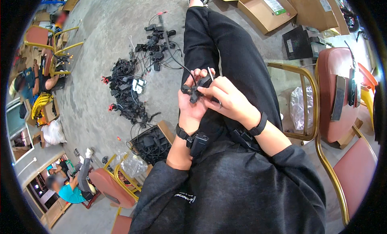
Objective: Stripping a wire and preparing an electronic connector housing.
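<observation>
Above my lap, my left hand (188, 110) is palm up, its fingers curled around a small black plastic part with several arms (194, 98). A black cable (176, 52) runs from this part toward the pile on the floor. My right hand (228, 98) meets it from the right, fingertips pressed against the black part. A thin pale stick (210, 73) stands out between the right fingers; its lower portion is hidden by them, and its exact kind cannot be made out.
A heap of black cabled parts (123, 89) lies on the concrete floor to the left, with more cabled parts (155, 44) beyond. A box of black cables (151, 143) sits beside my left arm. Chairs (336, 95) stand right; open cardboard boxes (264, 12) lie far right. Other people (70, 191) sit left.
</observation>
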Tool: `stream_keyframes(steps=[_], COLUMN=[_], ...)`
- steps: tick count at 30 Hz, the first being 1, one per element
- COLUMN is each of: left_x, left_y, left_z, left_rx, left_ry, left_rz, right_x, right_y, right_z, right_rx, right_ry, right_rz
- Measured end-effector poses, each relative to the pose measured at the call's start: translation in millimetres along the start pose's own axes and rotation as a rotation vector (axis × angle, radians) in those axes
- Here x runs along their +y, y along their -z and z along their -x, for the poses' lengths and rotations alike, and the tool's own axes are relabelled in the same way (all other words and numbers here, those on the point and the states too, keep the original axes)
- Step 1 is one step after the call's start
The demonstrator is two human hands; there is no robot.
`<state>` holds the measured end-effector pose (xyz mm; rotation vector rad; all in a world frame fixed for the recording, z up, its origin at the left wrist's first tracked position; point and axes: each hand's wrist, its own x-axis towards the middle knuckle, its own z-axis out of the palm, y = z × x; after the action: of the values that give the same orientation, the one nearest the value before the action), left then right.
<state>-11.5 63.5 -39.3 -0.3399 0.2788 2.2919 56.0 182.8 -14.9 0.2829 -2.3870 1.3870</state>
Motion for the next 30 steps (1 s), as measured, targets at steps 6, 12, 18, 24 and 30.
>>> stream_keyframes(steps=[6,12,18,24,30], left_x=[-9,-10,-11,-6,-7], left_y=[2,12,17,21,13], left_z=[-12,-21,-21,-21,-16], left_rx=[-0.057,-0.192,-0.154,-0.144,-0.091], left_ry=[-0.019,-0.024,-0.035,-0.089,-0.112], left_rz=[0.107,0.142,0.192,0.242,0.255], right_x=[2,2,0,0,5], right_y=[1,-2,-2,-1,-4], right_z=[-3,-4,-3,-4,-2], right_rx=[-0.001,-0.001,-0.001,-0.034,-0.019], right_ry=[0.149,0.184,0.138,0.071,0.065], right_rz=[0.087,0.139,0.111,0.083,0.019])
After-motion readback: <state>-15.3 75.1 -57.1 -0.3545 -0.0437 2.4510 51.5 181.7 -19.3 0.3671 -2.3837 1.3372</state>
